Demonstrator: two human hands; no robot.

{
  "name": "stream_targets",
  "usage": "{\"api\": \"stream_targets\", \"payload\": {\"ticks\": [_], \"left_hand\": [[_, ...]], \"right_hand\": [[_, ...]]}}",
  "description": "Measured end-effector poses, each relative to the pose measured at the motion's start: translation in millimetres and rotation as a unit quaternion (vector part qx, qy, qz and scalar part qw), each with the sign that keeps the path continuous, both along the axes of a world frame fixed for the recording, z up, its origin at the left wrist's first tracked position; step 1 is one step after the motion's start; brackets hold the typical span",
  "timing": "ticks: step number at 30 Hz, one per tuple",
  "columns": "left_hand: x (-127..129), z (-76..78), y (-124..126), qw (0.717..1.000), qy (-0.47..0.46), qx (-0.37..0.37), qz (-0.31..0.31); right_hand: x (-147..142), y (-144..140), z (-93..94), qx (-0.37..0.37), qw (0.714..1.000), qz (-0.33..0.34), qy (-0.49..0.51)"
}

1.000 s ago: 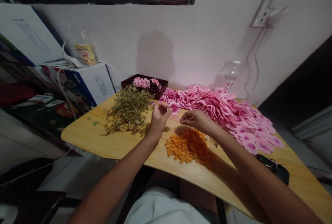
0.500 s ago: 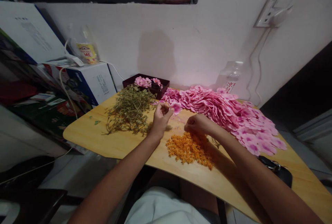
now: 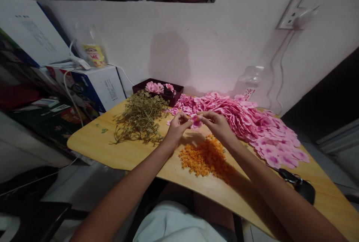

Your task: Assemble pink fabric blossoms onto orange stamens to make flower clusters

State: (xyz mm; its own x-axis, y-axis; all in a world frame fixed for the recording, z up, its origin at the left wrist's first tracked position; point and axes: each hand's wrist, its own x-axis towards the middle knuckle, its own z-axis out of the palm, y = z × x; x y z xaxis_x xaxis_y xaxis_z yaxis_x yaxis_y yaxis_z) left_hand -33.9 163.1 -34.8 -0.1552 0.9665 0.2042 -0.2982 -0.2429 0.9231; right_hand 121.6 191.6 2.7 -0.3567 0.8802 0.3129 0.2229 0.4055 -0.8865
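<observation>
Seemingly hands (image 3: 196, 125) at pink petal (image 3: 195, 121)

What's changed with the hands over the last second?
The right hand rose from the orange pile and came left to meet the left hand; both now pinch the pink flower that the left hand was holding alone. The green stems, pink petal heap and tray stayed put.

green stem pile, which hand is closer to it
Left. The left hand is just right of the green stem pile, beside its edge. The right hand is farther right, above the orange pile; both pinch a pink flower.
</observation>
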Motion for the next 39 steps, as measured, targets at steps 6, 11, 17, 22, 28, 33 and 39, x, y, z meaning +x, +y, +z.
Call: {"api": "stream_targets", "payload": {"ticks": [6,11,17,22,28,33,39], "left_hand": [[-0.4,2.3,-1.3,1.000,-0.021,-0.006,-0.016],[-0.2,2.7,-0.7,0.999,-0.024,-0.005,-0.020],[-0.9,2.1,-2.6,0.999,-0.024,0.004,-0.032],[-0.2,5.1,-5.0,0.997,-0.040,0.014,-0.069],[-5.0,17.1,-20.5,0.992,-0.066,0.013,-0.109],[3.9,10.0,-79.8,0.984,0.103,0.037,-0.139],[34.9,-5.0,-139.5,0.980,0.167,0.105,-0.038]], "right_hand": [[-8.2,-7.8,-6.1,0.071,0.996,-0.032,-0.040],[-8.0,-11.7,-3.9,0.112,0.990,-0.049,-0.065],[-8.4,-9.0,-5.1,0.023,1.000,-0.004,-0.004],[-5.0,-2.4,-3.8,-0.166,0.974,0.074,0.138],[3.3,-22.8,13.0,-0.225,0.953,0.049,0.195],[15.7,-81.1,12.3,-0.252,0.933,0.074,0.247],[26.1,-143.6,-3.7,-0.341,0.883,0.059,0.316]]}}
